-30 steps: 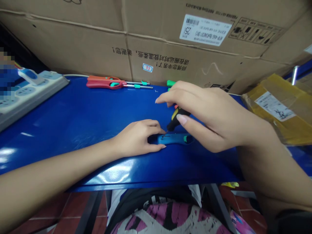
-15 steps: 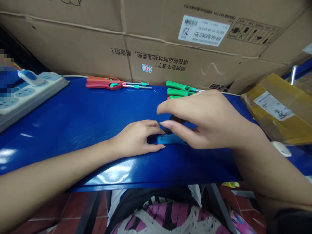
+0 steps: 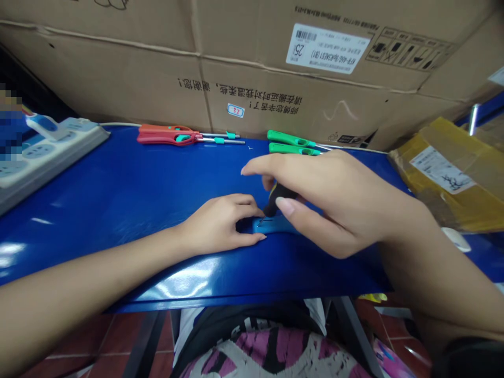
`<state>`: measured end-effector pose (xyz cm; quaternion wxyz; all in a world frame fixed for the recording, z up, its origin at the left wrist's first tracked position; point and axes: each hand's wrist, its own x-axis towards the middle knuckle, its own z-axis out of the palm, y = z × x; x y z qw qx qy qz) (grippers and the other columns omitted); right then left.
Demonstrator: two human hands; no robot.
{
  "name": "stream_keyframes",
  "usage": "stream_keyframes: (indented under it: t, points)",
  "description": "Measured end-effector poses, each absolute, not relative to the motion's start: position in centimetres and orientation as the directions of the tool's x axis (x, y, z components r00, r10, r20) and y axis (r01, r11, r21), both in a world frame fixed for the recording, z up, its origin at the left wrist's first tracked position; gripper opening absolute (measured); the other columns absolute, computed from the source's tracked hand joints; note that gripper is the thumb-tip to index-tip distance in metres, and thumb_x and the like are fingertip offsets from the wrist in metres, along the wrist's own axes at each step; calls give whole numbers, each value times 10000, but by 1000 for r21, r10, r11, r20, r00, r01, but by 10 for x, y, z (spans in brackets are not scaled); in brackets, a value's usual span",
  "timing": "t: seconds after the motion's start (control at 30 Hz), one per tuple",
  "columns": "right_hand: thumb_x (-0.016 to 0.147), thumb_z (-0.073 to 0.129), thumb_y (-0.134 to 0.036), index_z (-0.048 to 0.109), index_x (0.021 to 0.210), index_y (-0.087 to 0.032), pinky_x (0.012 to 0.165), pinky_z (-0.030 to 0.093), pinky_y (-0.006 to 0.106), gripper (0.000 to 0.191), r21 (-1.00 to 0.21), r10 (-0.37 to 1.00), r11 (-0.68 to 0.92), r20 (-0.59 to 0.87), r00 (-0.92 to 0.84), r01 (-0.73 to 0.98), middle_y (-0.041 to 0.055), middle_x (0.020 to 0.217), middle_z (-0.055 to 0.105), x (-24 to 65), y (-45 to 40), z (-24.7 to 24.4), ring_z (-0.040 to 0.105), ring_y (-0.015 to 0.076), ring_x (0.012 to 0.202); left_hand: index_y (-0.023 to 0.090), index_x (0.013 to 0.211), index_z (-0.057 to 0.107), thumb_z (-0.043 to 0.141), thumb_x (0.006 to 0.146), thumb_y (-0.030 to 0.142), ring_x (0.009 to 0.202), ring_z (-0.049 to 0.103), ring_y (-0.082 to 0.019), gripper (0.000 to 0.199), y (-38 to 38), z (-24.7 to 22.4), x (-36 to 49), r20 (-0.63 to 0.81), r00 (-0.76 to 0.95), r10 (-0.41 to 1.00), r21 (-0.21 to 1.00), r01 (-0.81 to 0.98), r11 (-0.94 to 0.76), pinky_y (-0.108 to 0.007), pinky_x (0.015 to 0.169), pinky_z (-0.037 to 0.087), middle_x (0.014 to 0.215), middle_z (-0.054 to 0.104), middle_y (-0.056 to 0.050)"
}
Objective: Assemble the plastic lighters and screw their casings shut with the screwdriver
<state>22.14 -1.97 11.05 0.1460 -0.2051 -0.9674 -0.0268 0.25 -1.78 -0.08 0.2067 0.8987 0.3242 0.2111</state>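
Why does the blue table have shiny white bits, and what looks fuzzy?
Head view: glare, probably light bouncing off the glossy blue table, with a big patch below the left hand; head view: small print on the white label on the big box too soft to read; head view: blocky squares cover a bit of the left edge.

The right grip (image 3: 334,197) covers part of the black screwdriver (image 3: 273,203) and of the blue handle (image 3: 275,226).

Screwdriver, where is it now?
In the head view, just right of centre: the right hand holds the screwdriver, its tip down at the blue handle by the left hand.
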Motion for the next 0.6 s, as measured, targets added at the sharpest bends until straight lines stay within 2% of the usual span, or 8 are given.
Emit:
stream_keyframes:
  t: [0.07,0.1,0.23,0.3,0.37,0.43,0.5,0.6]
  points:
    - [1001,356,-261,504,1361,-122,676,420,295,413,-84,391,920,251,-885,383,100,1149,710,222,-20,111,663,205,919,222,1107,714,713,883,385,961,691,-215,277,-18,-1,3,253,703,665,502,492,-711,-313,797,538,1050,711,-27]
    - [1011,368,-271,520,1345,-139,673,415,286,390,-84,398,917,245,-884,390,92,1124,717,222,-20,111,663,195,902,219,1099,715,720,877,387,958,693,-216,278,-18,-1,3,257,697,669,501,496,-709,-313,793,539,1046,711,-28]
    - [1034,404,-459,633,1153,-168,594,348,274,389,52,434,881,307,-847,470,27,837,726,220,-19,109,612,159,668,193,970,709,741,855,370,872,698,-195,213,-18,0,3,256,677,690,517,507,-690,-277,711,525,948,707,-15]
    - [1031,376,-469,623,1187,-151,594,353,284,432,67,413,885,344,-843,461,54,932,740,220,-19,109,623,173,704,194,979,707,728,868,365,862,698,-190,205,-18,0,3,252,685,684,516,503,-694,-277,705,523,953,711,-15]
    - [1027,354,-362,570,1286,-128,630,384,290,410,14,388,910,327,-862,415,105,1144,714,220,-18,110,649,194,866,204,1049,712,711,885,377,906,700,-203,238,-17,0,3,253,697,671,506,496,-706,-299,752,535,1014,720,-25]
    - [1020,346,-264,567,1284,-131,671,398,285,369,-43,375,924,291,-880,380,116,1207,686,221,-18,111,638,194,965,211,1095,715,702,895,391,955,701,-215,270,-17,-1,2,249,707,662,500,491,-713,-319,803,542,1065,727,-33]
    - [1039,351,-274,628,1154,-156,662,376,276,322,-35,392,916,290,-873,399,78,1053,713,221,-17,111,632,173,881,216,1126,715,702,897,390,986,701,-222,288,-16,-2,2,239,715,657,500,489,-714,-325,827,544,1091,733,-36]
    - [1063,344,-404,656,971,-175,605,316,277,397,59,446,871,317,-837,487,28,796,677,221,-16,110,580,149,693,229,1176,707,706,891,393,995,701,-226,329,-16,-4,1,243,711,659,489,497,-717,-329,821,544,1111,731,-38]
